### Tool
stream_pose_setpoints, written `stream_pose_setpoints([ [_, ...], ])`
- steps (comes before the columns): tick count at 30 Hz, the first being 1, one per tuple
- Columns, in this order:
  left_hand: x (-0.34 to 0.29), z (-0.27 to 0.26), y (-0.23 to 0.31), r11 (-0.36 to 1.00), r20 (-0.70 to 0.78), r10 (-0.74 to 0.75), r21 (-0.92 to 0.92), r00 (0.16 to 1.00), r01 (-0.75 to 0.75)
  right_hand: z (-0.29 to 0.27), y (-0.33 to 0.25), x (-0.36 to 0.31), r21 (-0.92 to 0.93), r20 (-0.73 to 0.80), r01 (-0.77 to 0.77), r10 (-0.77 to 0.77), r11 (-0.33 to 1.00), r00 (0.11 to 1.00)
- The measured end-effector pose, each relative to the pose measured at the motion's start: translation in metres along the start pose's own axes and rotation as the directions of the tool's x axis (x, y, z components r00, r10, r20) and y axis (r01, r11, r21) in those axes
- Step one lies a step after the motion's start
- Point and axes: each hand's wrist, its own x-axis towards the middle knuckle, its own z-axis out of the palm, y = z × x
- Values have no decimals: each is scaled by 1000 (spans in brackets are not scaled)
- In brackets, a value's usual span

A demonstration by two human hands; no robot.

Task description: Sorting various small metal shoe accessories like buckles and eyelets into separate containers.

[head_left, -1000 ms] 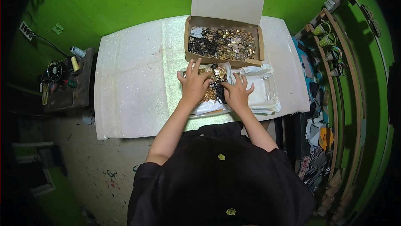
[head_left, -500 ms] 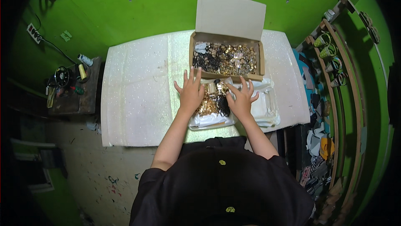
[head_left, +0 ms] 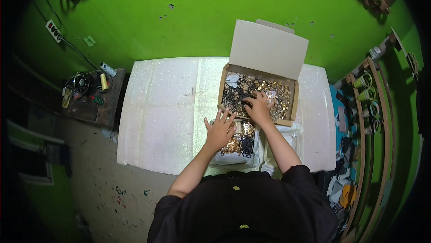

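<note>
A cardboard box [head_left: 294,100] with its lid up holds a heap of small gold, black and brown metal-looking pieces [head_left: 278,91]. My right hand [head_left: 259,109] reaches over its front wall, fingers bent and apart on the heap; whether the fingertips touch a piece cannot be seen. My left hand [head_left: 219,134] lies spread at the box's front left corner, over the edge of a white plastic-lined tray [head_left: 231,158]. Gold pieces [head_left: 232,146] and black pieces [head_left: 246,146] sit sorted by colour in this tray. Its left part is hidden by my left hand.
A second white plastic tray [head_left: 270,162] lies partly under my right forearm. A glittery white cloth [head_left: 166,108] covers the table. To the left, a small dark stand [head_left: 85,108] carries thread spools. Wooden racks [head_left: 381,153] with sandals stand on the right.
My right hand has moved from the small tray forward into the box. The left hand stays near the tray and box edge. The whole view has shifted, with everything lower in it.
</note>
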Motion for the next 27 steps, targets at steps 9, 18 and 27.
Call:
stream_pose_setpoints([
  [9,4,-2,5,997,44,-75,-5,996,76,39,14,37,-253,80,8,12,967,997],
  [18,4,-2,14,992,5,-122,7,993,122,43,12,32,-213,39,-29,38,977,999],
  [27,7,0,16,990,-16,-143,10,990,143,-3,4,21,185,-123,-93,117,978,985],
])
